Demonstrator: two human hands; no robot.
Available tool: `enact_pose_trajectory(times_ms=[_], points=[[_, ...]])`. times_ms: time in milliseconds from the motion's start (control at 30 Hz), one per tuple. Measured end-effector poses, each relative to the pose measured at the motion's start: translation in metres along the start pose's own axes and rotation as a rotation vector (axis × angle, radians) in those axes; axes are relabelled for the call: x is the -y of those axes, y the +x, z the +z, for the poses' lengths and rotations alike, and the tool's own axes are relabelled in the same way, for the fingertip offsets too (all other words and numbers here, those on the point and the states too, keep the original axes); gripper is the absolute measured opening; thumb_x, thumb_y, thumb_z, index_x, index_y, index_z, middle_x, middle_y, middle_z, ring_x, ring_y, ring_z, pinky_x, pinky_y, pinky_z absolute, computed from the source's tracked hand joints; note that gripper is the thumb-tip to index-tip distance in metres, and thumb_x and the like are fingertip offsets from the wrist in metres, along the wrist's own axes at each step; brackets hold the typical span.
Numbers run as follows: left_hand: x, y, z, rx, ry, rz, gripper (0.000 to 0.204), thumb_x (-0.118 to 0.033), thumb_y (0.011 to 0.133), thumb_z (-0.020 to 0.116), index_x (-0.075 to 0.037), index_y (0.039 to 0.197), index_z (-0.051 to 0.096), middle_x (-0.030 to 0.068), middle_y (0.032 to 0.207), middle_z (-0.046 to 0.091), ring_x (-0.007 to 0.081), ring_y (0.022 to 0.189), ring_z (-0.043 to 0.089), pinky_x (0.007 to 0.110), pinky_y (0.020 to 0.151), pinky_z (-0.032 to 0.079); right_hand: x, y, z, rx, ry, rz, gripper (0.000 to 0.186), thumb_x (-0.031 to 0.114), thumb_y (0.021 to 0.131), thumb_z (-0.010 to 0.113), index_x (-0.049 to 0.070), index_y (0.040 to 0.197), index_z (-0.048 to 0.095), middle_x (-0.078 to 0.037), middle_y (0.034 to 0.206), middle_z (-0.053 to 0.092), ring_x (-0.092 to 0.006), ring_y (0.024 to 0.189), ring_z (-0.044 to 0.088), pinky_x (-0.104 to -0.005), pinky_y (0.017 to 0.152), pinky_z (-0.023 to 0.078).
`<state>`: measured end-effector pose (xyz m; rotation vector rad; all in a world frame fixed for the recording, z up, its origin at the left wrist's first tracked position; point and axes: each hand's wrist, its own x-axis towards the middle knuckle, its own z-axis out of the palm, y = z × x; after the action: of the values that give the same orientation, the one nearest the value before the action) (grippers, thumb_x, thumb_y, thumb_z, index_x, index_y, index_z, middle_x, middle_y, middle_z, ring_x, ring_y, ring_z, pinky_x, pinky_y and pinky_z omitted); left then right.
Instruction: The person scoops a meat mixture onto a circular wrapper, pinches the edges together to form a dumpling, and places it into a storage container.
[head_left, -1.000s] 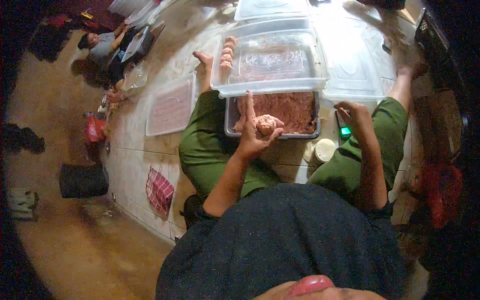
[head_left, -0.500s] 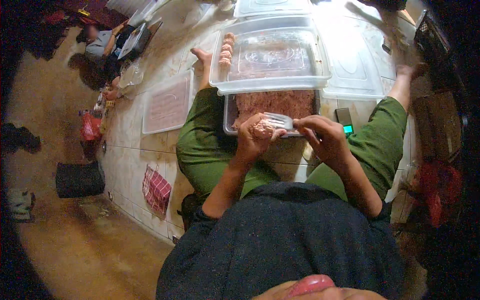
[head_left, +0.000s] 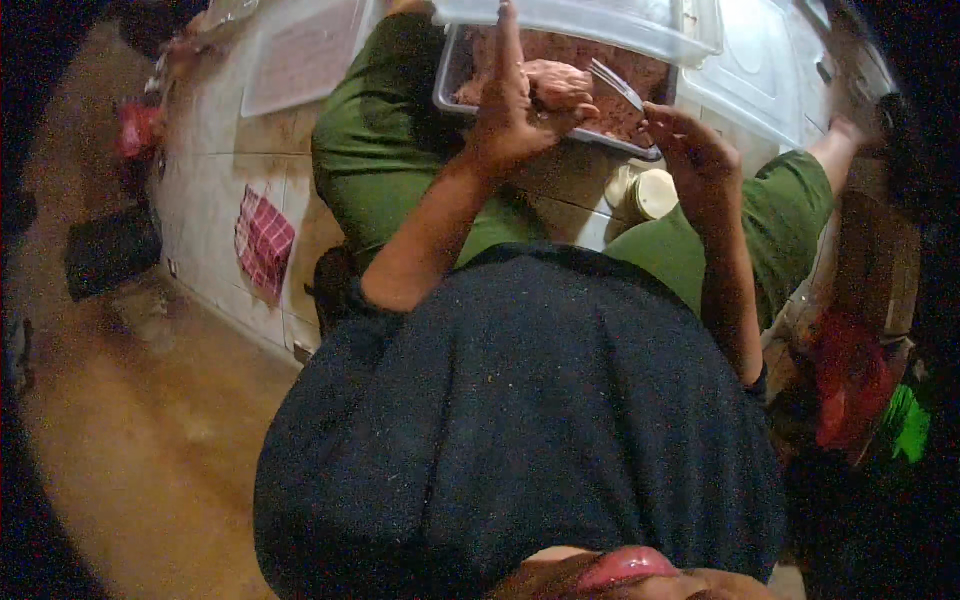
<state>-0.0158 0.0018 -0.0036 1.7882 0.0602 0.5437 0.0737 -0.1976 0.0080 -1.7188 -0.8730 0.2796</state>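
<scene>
My left hand [head_left: 508, 125] holds a pinkish lump of minced meat [head_left: 558, 85] in its palm, one finger stretched up and the thumb out beside the lump. In my right hand [head_left: 700, 155] is a pale fork [head_left: 618, 84], gripped near its handle end. Its tines lie just right of the lump, apart from it. Both hands are over or near the front edge of a dark tray with a pale rim [head_left: 442, 95]. More reddish mince [head_left: 650, 72] is spread in that tray, partly hidden behind the hand and lump.
A clear plastic container [head_left: 610, 28] overlaps the tray's far side. To the right lies a translucent lid [head_left: 758, 72]. A jar with a cream top [head_left: 655, 194] stands by my right thigh. Leftward are a flat container of pinkish contents [head_left: 300, 55] and a red checked cloth [head_left: 264, 243].
The view has tilted down. The fork has come off the meat, and my right hand has drawn away to the right. A left finger now stretches upward, and the lump looks flatter and longer.
</scene>
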Motion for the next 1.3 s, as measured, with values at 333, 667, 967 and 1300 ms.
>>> enact_pose_trajectory(times_ms=[333,667,967,1300], points=[[0.018,-0.005,-0.012,0.025,-0.074,0.028,0.031,-0.012,0.063,0.075,-0.004,0.089,0.060,0.0054,0.088,0.064,0.0123,0.080,0.060,0.028,0.073,0.049,0.021,0.002,0.025,-0.041,-0.304,-0.323,0.021,0.004,0.078,0.064,0.008,0.098,0.065,-0.010,0.094,0.065,-0.0208,0.082,0.065,-0.0295,0.069,0.053],[-0.005,-0.010,-0.015,0.061,0.049,-0.120,0.032,-0.023,0.072,0.075,-0.004,0.091,0.057,0.0049,0.081,0.062,0.0093,0.075,0.056,0.025,0.066,0.047,0.024,0.014,0.014,0.018,-0.263,-0.203,0.013,0.002,0.080,0.063,0.004,0.092,0.066,-0.011,0.092,0.066,-0.0198,0.083,0.065,-0.0287,0.071,0.052],[0.001,-0.012,-0.019,0.066,-0.077,-0.039,0.103,-0.006,0.064,0.080,-0.010,0.139,0.009,0.0083,0.092,0.057,0.0115,0.071,0.055,0.026,0.068,0.049,0.016,0.013,0.000,0.017,-0.197,-0.112,0.017,0.002,0.085,0.058,0.001,0.102,0.063,-0.010,0.092,0.066,-0.0141,0.082,0.062,-0.0255,0.068,0.050],[0.032,-0.018,-0.009,0.097,-0.116,-0.052,0.059,-0.016,0.069,0.076,-0.004,0.119,0.046,0.0055,0.087,0.058,0.0107,0.074,0.055,0.025,0.066,0.047,0.016,0.004,0.030,0.047,-0.235,-0.162,0.016,0.003,0.080,0.063,0.004,0.095,0.066,-0.010,0.092,0.066,-0.0184,0.081,0.065,-0.0290,0.069,0.052]])
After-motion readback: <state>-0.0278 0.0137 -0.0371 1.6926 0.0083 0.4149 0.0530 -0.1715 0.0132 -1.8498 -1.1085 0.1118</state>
